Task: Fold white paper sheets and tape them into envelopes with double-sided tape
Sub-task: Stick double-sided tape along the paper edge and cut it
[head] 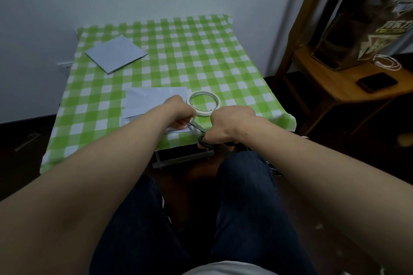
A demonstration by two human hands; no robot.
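Note:
A folded white paper sheet [152,100] lies near the front edge of the small table, partly under my left hand [178,110]. That hand's fingers curl down at the sheet's front right corner and seem to pinch something thin there; what it is stays hidden. My right hand [228,128] grips the black handles of a pair of scissors [197,127], whose blades point up-left toward my left fingers. A roll of double-sided tape [203,100] lies flat just behind both hands. A stack of folded white paper [115,53] rests at the table's far left.
The table wears a green-and-white checked cloth [201,56] and stands against a white wall. To the right, a wooden shelf [335,80] carries a dark phone [376,81], a coiled white cable [386,62] and a clear bag. My knees in dark jeans sit below the table's front edge.

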